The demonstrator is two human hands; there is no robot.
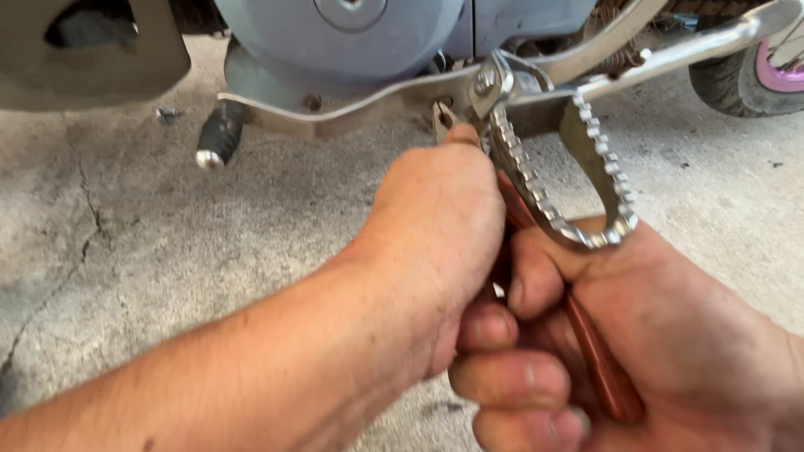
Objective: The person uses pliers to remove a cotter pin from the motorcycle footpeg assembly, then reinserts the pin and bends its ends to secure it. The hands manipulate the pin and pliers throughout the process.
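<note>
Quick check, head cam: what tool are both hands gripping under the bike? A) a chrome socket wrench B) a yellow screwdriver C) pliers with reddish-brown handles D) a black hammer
C: the left hand and right hand wrap the reddish-brown-handled pliers, whose metal tips reach up beside the serrated silver metal foot peg.

The left hand [435,218] and right hand [636,335] were bare. No sleeves covered the arms. The fingernails looked short and dirty.
</note>
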